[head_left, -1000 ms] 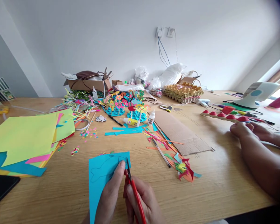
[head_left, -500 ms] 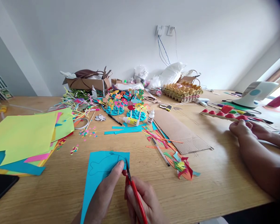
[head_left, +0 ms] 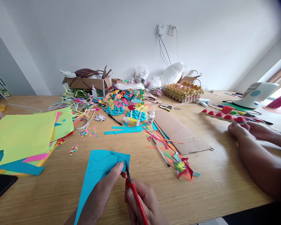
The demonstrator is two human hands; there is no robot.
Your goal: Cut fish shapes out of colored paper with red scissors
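A blue paper sheet (head_left: 96, 165) with a fish outline drawn on it is pinched in my left hand (head_left: 101, 192), the thumb lying on top near the fish's head. Red-handled scissors (head_left: 138, 200) are gripped by my right hand (head_left: 145, 200). Their dark blades reach the right part of the sheet, beside my left thumb, and lie close to the drawn line. My left fingers are mostly hidden under the paper.
Coloured paper sheets (head_left: 25, 131) and a black phone (head_left: 1, 187) lie left. Ahead are blue strips, glue bottles (head_left: 151, 117), paper fish models (head_left: 115, 107) and cardboard (head_left: 180, 131). Paper scraps (head_left: 184, 168) lie right. Another person's hands hold a red-painted egg-carton strip (head_left: 221, 115).
The blue sheet has tilted slightly, its lower end shifting left along with my left hand. The scissors stay at its right part. The other person's hands have moved slightly left.
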